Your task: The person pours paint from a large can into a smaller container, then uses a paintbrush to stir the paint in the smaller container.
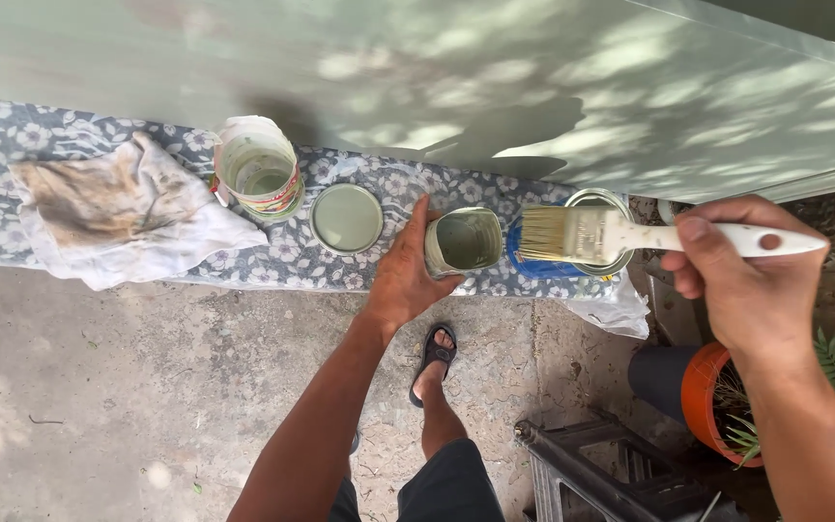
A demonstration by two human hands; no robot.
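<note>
Bright daylight, dappled leaf shadows across far green wall [533,87]; sharp focus, slight wide-angle bending at edges.

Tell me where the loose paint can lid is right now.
In the head view the round lid lies flat on the floral cloth, left of centre, between the paint-smeared open can and the small can that the left hand grips.
</note>
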